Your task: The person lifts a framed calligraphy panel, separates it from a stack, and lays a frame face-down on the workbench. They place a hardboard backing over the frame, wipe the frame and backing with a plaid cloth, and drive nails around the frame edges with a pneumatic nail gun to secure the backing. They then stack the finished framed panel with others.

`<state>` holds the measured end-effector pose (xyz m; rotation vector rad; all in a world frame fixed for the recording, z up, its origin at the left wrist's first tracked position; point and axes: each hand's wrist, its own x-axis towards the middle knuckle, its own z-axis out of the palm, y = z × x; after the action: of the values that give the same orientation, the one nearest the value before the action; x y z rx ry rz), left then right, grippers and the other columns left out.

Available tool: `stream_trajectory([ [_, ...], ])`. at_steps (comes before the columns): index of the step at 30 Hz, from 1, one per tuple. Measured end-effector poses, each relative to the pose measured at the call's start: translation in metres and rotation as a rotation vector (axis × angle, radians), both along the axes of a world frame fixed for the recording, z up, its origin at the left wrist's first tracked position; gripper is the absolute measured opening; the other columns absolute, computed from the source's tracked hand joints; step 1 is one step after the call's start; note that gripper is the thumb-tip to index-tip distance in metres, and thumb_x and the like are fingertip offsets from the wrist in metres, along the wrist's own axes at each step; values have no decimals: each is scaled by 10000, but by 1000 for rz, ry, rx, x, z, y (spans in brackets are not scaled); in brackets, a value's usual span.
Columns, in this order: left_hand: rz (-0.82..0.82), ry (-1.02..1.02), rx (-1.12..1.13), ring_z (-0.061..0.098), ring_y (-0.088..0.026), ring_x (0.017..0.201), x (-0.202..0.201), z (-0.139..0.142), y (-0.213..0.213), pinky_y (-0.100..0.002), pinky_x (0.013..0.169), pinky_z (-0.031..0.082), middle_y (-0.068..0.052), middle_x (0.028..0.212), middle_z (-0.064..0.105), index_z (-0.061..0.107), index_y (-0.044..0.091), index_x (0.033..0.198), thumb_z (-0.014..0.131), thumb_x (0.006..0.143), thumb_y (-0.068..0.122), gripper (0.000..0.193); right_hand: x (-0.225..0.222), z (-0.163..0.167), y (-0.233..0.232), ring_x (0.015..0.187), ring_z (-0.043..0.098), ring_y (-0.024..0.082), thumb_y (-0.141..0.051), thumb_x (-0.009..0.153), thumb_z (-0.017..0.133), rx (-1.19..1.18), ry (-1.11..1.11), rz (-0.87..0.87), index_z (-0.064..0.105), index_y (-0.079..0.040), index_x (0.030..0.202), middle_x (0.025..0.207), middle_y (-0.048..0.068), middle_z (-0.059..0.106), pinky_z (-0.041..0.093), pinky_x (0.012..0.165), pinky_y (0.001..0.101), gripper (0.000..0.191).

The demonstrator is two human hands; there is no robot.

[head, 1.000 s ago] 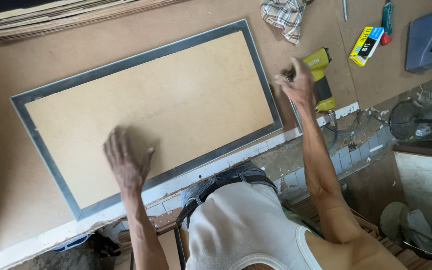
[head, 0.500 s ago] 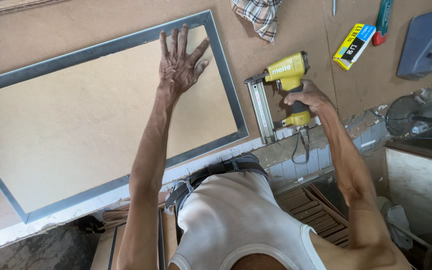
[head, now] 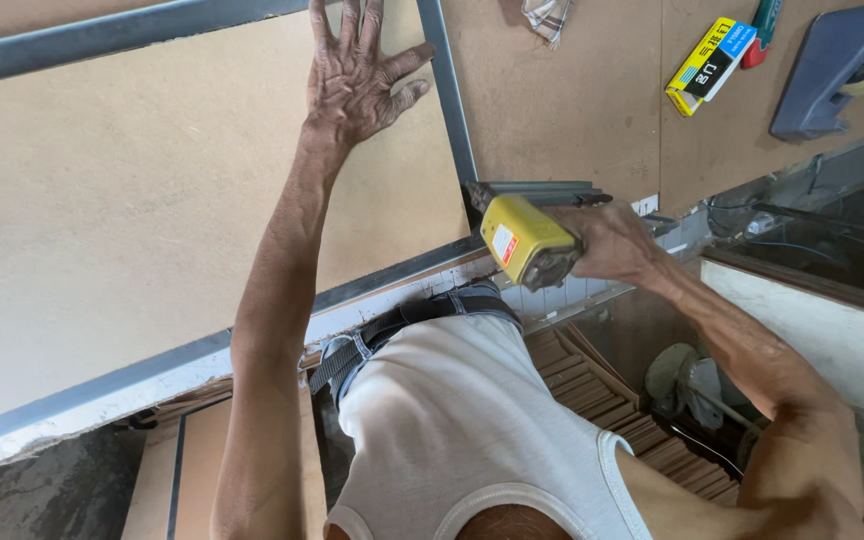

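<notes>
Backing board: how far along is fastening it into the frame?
Done: backing board lies seated inside the grey frame. In hand: left hand presses it flat; right hand holds the yellow nail gun at the frame's near corner. Left: no fasteners are discernible along the edges.

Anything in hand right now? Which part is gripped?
Right hand holds the yellow nail gun by its handle, nose at the grey frame corner. Left hand holds nothing; it lies flat, fingers spread, on the backing board.

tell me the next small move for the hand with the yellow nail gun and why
Probably press its nose down onto the grey frame corner: the right hand holds the yellow nail gun there, and the left hand lies flat on the backing board.
</notes>
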<state>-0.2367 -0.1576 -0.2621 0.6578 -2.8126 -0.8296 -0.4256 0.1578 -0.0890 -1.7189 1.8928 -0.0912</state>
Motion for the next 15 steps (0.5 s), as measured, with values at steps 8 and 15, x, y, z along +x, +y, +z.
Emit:
stream_trajectory([
  [8,5,152,-258,175,-365,1544,1,-20,4,-731,1179,63,-174,1626,285,562,423,1522,288,1018,861,721,18,-12,13,771,763,296,-284,646,847,118,44,-15,673,-79,1328,975,176,775,614,700,413,733],
  [15,27,158,-353,197,-339,1538,0,-28,5,-708,1175,117,-138,1618,296,565,448,1505,275,1017,839,689,14,-21,19,710,765,258,-262,640,832,159,45,-18,660,-56,1342,958,176,776,611,656,387,752],
])
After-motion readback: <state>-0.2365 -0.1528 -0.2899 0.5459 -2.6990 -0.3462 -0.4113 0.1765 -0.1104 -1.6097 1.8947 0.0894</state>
